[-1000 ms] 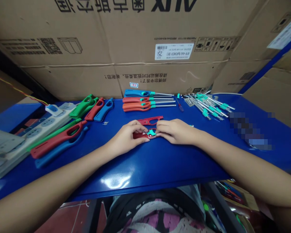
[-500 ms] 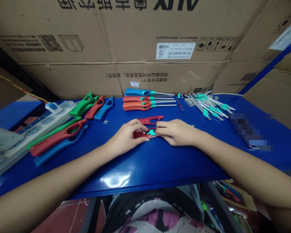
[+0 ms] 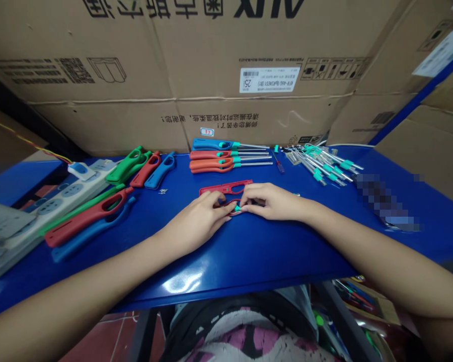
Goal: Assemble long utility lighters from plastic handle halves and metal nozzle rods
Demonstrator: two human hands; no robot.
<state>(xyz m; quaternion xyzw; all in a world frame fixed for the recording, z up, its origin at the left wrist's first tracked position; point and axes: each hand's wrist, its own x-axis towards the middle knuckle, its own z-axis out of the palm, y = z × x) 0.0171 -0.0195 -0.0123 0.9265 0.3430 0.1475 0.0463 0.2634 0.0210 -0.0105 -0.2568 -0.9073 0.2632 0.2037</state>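
Note:
A red lighter casing half point(image 3: 235, 213) lies on the blue table, mostly covered by my fingers, with a small turquoise trigger piece point(image 3: 237, 207) showing in it. My left hand point(image 3: 200, 217) is closed around the left part of this casing, its fingertips pressing by the trigger. From the other side, my right hand point(image 3: 269, 200) has thumb and fingers pinched at the casing, close beside the turquoise piece. Exactly what the right fingertips grip is partly hidden. Just behind them lies a second red casing half point(image 3: 226, 188), touched by neither hand as far as I can see.
Finished-looking lighters point(image 3: 211, 165) lie in a row behind. Metal lighter tubes point(image 3: 320, 163) are heaped at the back right, near a small screwdriver point(image 3: 279, 165). Colored casings point(image 3: 90, 217) and a power strip point(image 3: 53, 207) occupy the left. A cardboard box point(image 3: 211, 55) walls the back.
My left fingers have moved right and over the turquoise trigger, covering more of the casing. My right fingers have come a little left and closer to my left fingertips.

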